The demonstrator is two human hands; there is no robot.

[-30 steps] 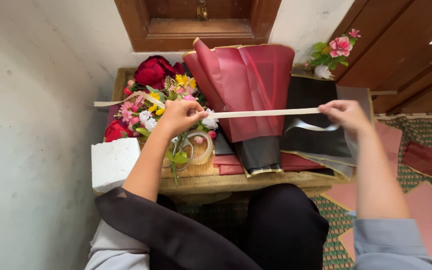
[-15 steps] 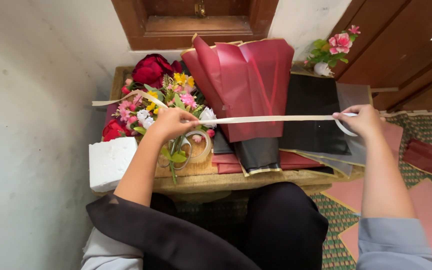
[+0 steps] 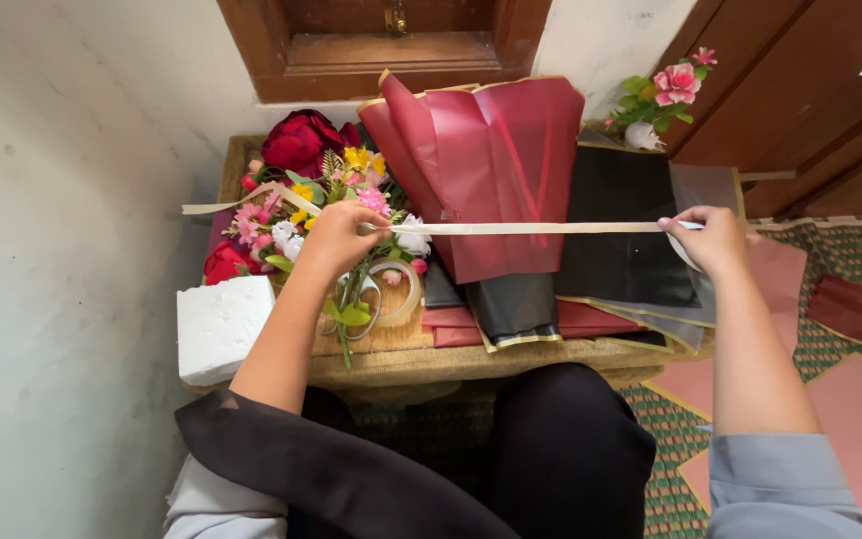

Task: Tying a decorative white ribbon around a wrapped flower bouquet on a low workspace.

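- Nearest: dark lap [image 3: 561, 449] pressed right up against the front edge of the low table [image 3: 471, 361], no gap there.
- Right of the knees, pink sheets [image 3: 850, 419] spread over the patterned mat [image 3: 670, 469], filling that floor.
- Left side hemmed by a pale wall [image 3: 52, 250], close to the table's end.
- White foam block [image 3: 223, 324] at the near left corner, overhanging the edge.
- Tape roll [image 3: 396, 289] just behind it, among green stems.
- Left hand [image 3: 339, 238] clenched on the ribbon [image 3: 531, 228], above the flowers [image 3: 296, 200].
- Right hand [image 3: 715, 240] pinching the ribbon's other end, over the black sheets [image 3: 631, 240] near the table's right edge.
- Ribbon stretched taut and level between both hands, crossing in front of the red wrap [image 3: 491, 160]; loose tail trailing left past the flowers.
- Red wrap standing wide in mid-table, blocking the view behind.
- Far back: red rose [image 3: 301, 140] on the left, small pink posy [image 3: 670, 90] on the right, wooden frame [image 3: 391, 50] above.
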